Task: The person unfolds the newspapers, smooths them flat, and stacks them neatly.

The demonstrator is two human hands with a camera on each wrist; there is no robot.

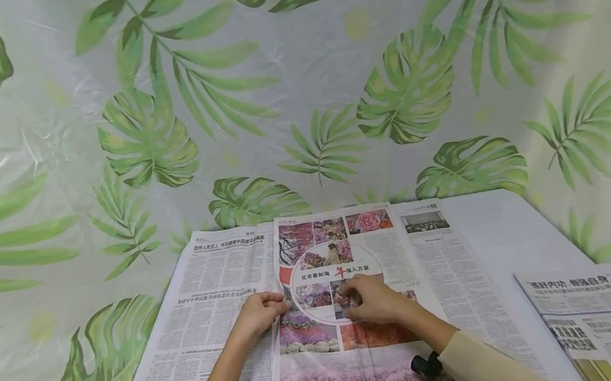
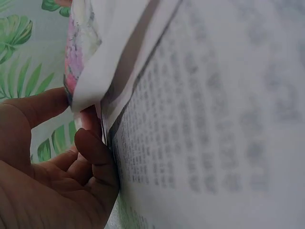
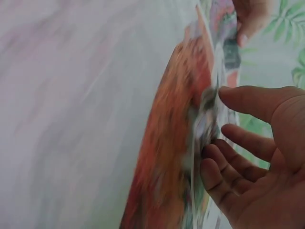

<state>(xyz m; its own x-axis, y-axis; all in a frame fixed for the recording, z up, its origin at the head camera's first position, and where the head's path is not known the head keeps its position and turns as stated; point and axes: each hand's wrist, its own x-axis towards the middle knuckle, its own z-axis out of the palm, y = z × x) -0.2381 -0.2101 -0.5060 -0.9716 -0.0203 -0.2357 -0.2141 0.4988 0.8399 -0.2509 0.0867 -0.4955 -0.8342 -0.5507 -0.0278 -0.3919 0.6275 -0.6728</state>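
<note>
Pinched between the left hand's (image 1: 261,312) thumb and finger is the left edge of the flower-photo newspaper page (image 1: 320,338); the right hand (image 1: 374,299) touches its printed face with bent fingers, though whether they nip the paper I cannot tell. That page lies over the text-printed newspaper sheets (image 1: 220,312), which show on both sides of it. Pulling the hands apart could tear it, as newsprint looks thin, and a hurried press might crease it crookedly. If the left fingertips caught a sheet beneath, the layers would likely drag out of line. Under and beyond the page is a white table (image 1: 494,227); right of the page lies a folded newspaper (image 1: 607,315). Behind the page hangs a leaf-print plastic sheet (image 1: 324,96), wrinkled and glossy.
</note>
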